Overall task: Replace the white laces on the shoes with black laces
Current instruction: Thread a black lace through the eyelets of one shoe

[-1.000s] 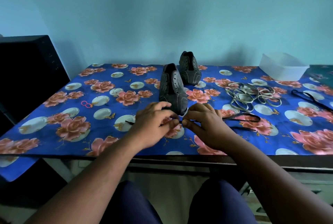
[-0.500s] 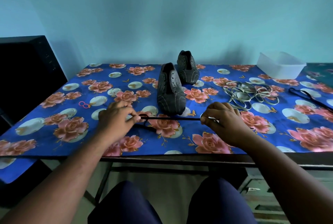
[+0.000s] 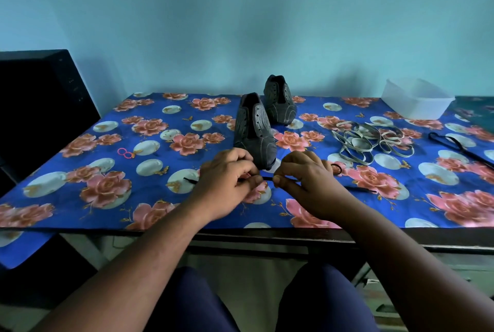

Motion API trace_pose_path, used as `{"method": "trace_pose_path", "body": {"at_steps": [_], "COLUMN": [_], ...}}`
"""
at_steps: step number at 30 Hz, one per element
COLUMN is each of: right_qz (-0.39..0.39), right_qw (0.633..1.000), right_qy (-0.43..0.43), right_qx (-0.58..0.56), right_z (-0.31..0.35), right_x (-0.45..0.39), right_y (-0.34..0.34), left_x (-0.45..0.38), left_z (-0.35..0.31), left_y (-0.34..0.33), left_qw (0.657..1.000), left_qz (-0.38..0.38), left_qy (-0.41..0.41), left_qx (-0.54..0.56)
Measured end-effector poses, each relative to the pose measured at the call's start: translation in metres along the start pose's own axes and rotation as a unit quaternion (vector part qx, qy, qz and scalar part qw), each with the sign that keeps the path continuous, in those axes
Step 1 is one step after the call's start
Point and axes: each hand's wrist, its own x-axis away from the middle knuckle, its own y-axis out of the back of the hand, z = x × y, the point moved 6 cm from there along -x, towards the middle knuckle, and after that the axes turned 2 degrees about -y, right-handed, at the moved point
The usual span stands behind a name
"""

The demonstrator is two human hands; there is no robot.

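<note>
Shoes (image 3: 255,128) stand unlaced, white laces (image 3: 371,139) lie heaped at right, and threading is not yet begun: left hand (image 3: 227,184) and right hand (image 3: 307,182) pinch one black lace (image 3: 267,178) before the near toe.

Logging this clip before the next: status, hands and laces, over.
Left hand and right hand both in pinch grip on thin black lace. Near black striped shoe unlaced. Heap of removed white laces aside, nothing blocking.
</note>
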Motion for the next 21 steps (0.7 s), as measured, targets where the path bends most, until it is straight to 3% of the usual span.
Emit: {"method": "trace_pose_path", "body": {"at_steps": [4, 8, 12, 16, 21], "right_qz": [-0.006, -0.003, -0.005, -0.005, -0.007], "right_qw": [0.999, 0.998, 0.998, 1.0, 1.0], "right_qy": [-0.029, -0.062, -0.057, -0.03, 0.014], "right_qx": [0.013, 0.028, 0.02, 0.007, 0.0], "right_z": [-0.022, -0.044, -0.04, -0.016, 0.01], "right_x": [0.006, 0.013, 0.013, 0.005, -0.002], "right_y": [0.009, 0.021, 0.018, 0.005, 0.0], "left_x": [0.008, 0.02, 0.026, 0.018, 0.003], "left_z": [0.032, 0.08, 0.087, 0.044, -0.004], "left_y": [0.026, 0.046, 0.041, 0.02, 0.002], "left_qw": [0.997, 0.988, 0.981, 0.981, 0.998], "left_qz": [-0.023, -0.018, 0.007, 0.08, 0.065], "left_qy": [0.04, 0.12, 0.159, 0.084, 0.009], "left_qx": [-0.057, -0.091, -0.113, -0.157, -0.025]}}
